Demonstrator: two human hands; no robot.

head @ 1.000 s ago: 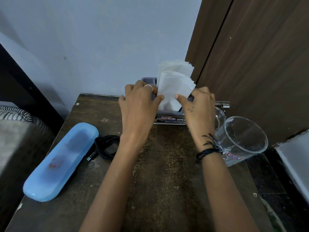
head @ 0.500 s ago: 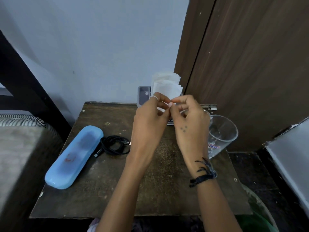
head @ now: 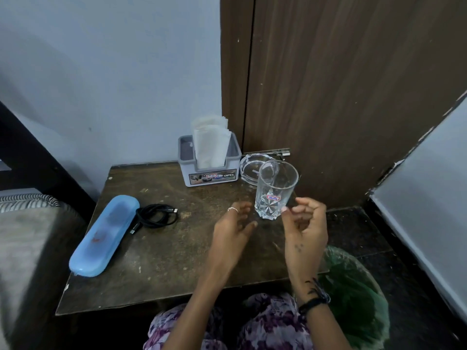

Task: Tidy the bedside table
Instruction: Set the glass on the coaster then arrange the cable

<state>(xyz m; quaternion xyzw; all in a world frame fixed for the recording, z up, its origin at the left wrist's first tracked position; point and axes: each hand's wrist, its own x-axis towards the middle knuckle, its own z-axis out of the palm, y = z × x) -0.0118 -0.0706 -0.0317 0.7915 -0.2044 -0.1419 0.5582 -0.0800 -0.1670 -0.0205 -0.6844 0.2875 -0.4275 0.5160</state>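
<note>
Clear glass tumbler: upright on the right side of the bedside table, between the two hands; a red-and-blue sticker shows on its wall.
Left hand: just left of the tumbler base, fingers loosely spread, holding nothing; a ring sits on one finger.
Right hand: just right of the tumbler, fingers loosely curled; contact with the glass cannot be told.
Tissue holder: grey box at the rear edge of the table, against the wall, white tissues standing upright inside.
Glass ashtray: behind the tumbler, beside the tissue holder.
Blue case: long, lying diagonally on the left part of the table.
Black cable: coiled, just beside the blue case.
Green bin liner: below the table's right front corner.
</note>
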